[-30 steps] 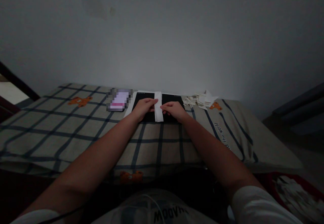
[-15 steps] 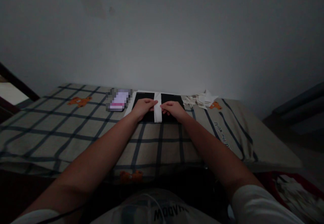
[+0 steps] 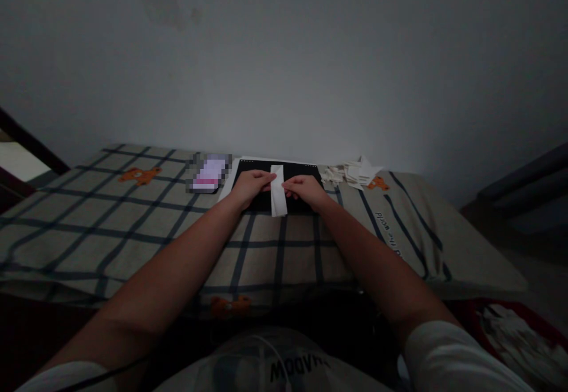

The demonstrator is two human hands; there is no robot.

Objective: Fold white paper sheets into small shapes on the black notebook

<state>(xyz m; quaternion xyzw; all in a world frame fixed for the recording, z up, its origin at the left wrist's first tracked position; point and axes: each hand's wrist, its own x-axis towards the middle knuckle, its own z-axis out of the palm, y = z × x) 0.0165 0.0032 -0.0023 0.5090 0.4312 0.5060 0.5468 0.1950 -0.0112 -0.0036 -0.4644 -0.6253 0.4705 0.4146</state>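
A narrow, folded strip of white paper (image 3: 278, 200) stands lengthwise between my hands, above a black flat board (image 3: 257, 167) with rows of small white marks near its top corners. My left hand (image 3: 254, 187) pinches the strip's left edge, thumb on top. From the other side, my right hand (image 3: 306, 190) pinches the right edge between thumb and fingers. The strip's lower end reaches past the board's near edge. Under the board, a white sheet (image 3: 225, 188) shows along the left and far sides.
Left of the board lies a phone (image 3: 209, 174), its screen blurred out. Several folded white paper pieces (image 3: 355, 173) are heaped to the right. All rest on a checked cloth (image 3: 177, 220) with bear prints. A pale wall (image 3: 284, 73) rises directly behind.
The strip's far end has come nearer, off the board's far edge, and its near end has swung slightly right. Both hands keep their pinch in nearly the same place.
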